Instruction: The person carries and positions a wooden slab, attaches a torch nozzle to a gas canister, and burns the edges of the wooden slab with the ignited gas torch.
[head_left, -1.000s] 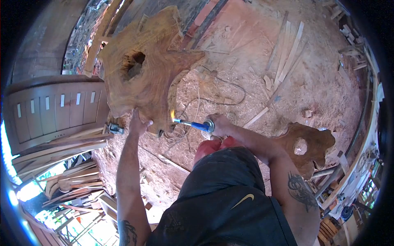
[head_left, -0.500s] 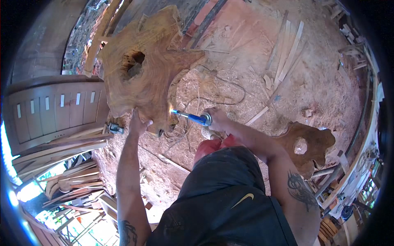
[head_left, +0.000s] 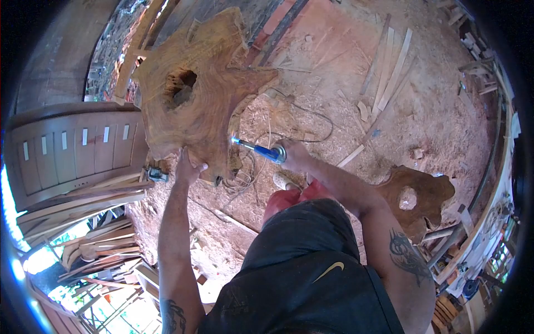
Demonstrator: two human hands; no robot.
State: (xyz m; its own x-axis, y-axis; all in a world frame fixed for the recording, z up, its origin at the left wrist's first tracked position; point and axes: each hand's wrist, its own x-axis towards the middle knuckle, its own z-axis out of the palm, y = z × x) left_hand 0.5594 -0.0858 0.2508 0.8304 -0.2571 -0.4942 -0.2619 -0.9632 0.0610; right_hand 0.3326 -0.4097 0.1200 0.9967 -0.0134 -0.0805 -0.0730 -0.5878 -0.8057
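A large, irregular wooden slab (head_left: 208,119) with a dark hollow near its middle fills the upper left. My left hand (head_left: 189,168) lies on the slab's near edge, fingers stretched out and thumb spread. In my right hand (head_left: 296,156) is a blow torch (head_left: 264,151) with a blue body, gripped at its canister end. Its nozzle points left at the slab's right edge, where a small bright flame glows. The canister is partly hidden by my fingers.
A smaller wooden slab (head_left: 420,203) with a hole lies at the right. A cable (head_left: 328,131) curls over the shavings-covered floor. Long wood strips (head_left: 396,69) lie farther off. A panelled wooden door (head_left: 75,153) and stacked planks (head_left: 105,247) are at the left.
My right hand and the blow torch have moved slightly up along the slab's edge, away from my body. The flame looks smaller and whiter. My left hand stays put.
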